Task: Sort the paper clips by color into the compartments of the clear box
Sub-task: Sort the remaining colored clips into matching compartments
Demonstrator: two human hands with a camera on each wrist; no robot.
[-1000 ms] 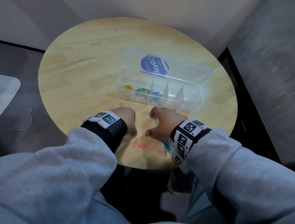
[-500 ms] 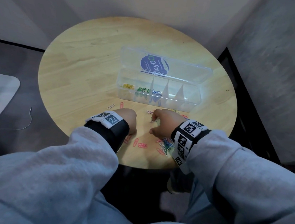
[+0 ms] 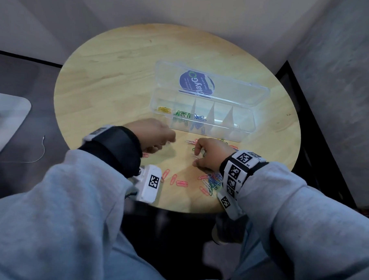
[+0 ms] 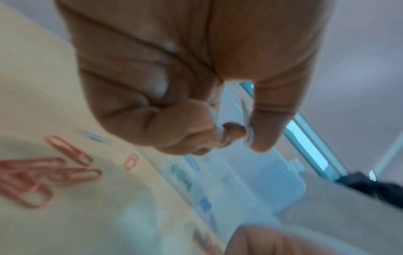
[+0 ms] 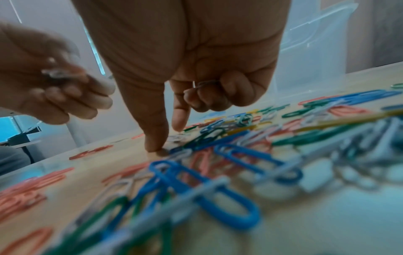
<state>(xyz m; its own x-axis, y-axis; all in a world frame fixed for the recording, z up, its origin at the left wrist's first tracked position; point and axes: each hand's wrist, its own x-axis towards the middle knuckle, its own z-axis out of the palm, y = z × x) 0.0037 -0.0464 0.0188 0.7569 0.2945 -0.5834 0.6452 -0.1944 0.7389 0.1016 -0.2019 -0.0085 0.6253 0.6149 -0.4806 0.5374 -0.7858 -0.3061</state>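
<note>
The clear box (image 3: 246,130) lies open on the round table (image 3: 118,84). Its left compartments hold yellow clips (image 3: 164,109), green clips (image 3: 181,115) and blue clips (image 3: 198,119). My left hand (image 3: 168,142) hovers by the box's near left corner. In the left wrist view it pinches a white clip (image 4: 247,124) between thumb and forefinger. My right hand (image 5: 167,136) sets thumb and forefinger down on the table at a white clip (image 5: 177,138). Its other fingers curl round another pale clip (image 5: 205,83).
Loose pink clips (image 3: 177,180) lie near the table's front edge. A mixed pile of clips (image 3: 211,182) sits under my right wrist, with more strewn along the box's front wall. The box lid (image 3: 234,89) lies open behind it. A wall corner rises beyond the table.
My left hand has lifted off the table and moved forward toward the box, its wrist rolled over. My right hand stays among the clips in front of the box.
</note>
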